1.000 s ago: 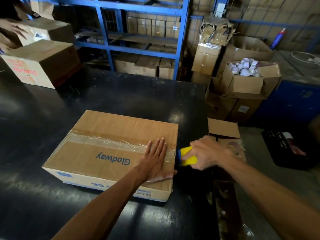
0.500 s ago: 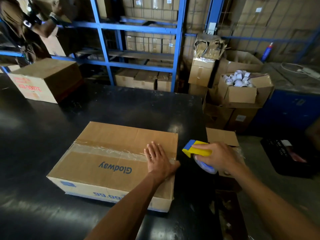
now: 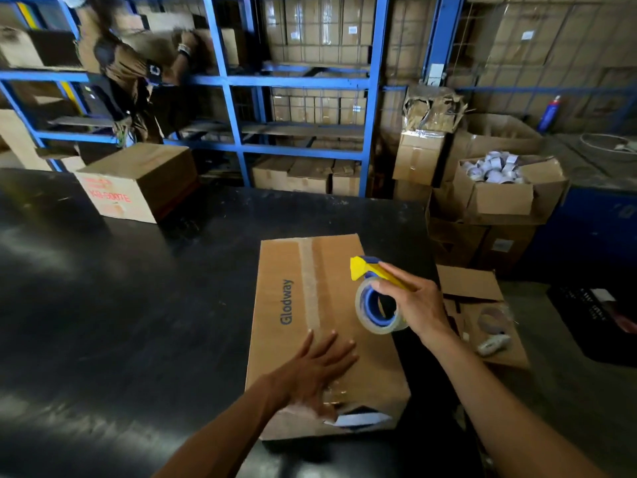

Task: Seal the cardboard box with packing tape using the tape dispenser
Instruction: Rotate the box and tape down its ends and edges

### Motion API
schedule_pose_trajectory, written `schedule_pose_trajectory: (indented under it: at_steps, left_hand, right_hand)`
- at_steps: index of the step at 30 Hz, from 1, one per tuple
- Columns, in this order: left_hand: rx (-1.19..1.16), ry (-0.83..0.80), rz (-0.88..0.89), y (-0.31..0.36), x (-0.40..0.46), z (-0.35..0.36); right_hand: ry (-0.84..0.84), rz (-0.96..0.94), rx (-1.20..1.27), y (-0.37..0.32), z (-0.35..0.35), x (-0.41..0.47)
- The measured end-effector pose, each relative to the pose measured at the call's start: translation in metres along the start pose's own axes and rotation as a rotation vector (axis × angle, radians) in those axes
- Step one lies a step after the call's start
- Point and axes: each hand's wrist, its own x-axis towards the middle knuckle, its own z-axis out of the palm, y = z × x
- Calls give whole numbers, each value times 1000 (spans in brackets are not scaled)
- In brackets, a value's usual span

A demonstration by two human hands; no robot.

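A brown cardboard box (image 3: 286, 270) printed "Glodway" lies on the black table (image 3: 138, 305), its long side running away from me. A strip of clear tape runs along its top seam. My left hand (image 3: 320, 374) rests flat, fingers spread, on the near end of the box top, over the tape. My right hand (image 3: 413, 301) holds a yellow and blue tape dispenser (image 3: 374, 294) with a clear roll, lifted just above the right part of the box top.
A second box (image 3: 138, 181) with red lettering stands at the table's far left. Another person (image 3: 127, 74) reaches into the blue shelving (image 3: 300, 81) behind. Right of the table stand stacked cartons, one open box of tape rolls (image 3: 496, 188), and a black crate (image 3: 593, 322) on the floor.
The box has turned about a quarter turn, so the taped seam now runs away from me. My right hand has lifted the dispenser from beside the box to above it.
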Motion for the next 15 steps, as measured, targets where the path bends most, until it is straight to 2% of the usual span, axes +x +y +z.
schedule_pose_trajectory:
  at_steps: [5, 11, 15]
  left_hand:
    - [41, 98, 45, -1, -21, 8]
    - [12, 14, 83, -14, -28, 1]
    - [5, 27, 69, -7, -31, -4]
  right_hand:
    - [8, 35, 5, -2, 15, -24]
    - [30, 59, 43, -6, 24, -60]
    - [46, 40, 28, -12, 31, -81]
